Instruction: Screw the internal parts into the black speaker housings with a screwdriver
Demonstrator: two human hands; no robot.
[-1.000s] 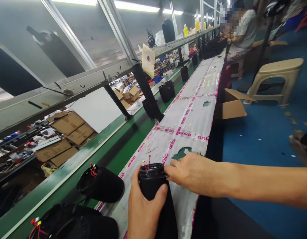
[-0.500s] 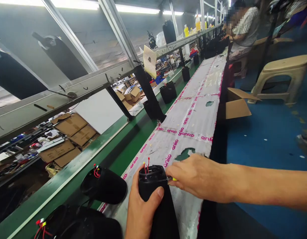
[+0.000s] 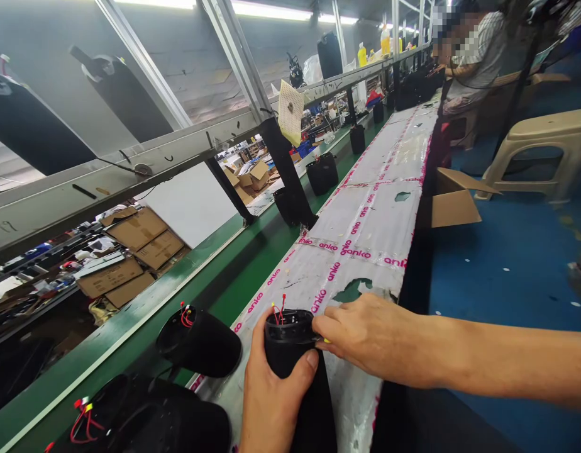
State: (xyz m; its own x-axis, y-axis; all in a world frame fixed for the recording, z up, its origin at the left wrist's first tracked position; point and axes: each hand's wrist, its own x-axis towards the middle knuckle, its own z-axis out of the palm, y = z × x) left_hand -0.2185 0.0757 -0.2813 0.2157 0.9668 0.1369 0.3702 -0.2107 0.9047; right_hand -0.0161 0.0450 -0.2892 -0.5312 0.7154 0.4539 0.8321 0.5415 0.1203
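A black cylindrical speaker housing (image 3: 314,402) stands slightly tilted on the tape-covered bench, its open top showing a dark rim and thin red wires (image 3: 282,308) sticking up. My left hand (image 3: 276,393) is wrapped around its upper part, thumb across the near side. At the right of the rim, my right hand (image 3: 359,336) is closed on a small tool (image 3: 326,341) of which only a bit of yellow shows; its tip is hidden at the rim. Left of my hands lies another black housing (image 3: 205,343) with red wires, and more dark housings (image 3: 177,421) sit at the lower left.
The bench cover (image 3: 347,220) bears pink "anko" tape and torn patches. A green conveyor belt (image 3: 219,270) runs alongside, with further black housings (image 3: 322,173). A metal rail (image 3: 177,148) crosses above. At right are a cardboard box (image 3: 455,209), a beige stool (image 3: 545,141) and a seated person (image 3: 481,53).
The view has shifted slightly, so the surroundings sit a little further right. My left hand still grips the housing, and my right hand stays at its rim with only a slight change in pose.
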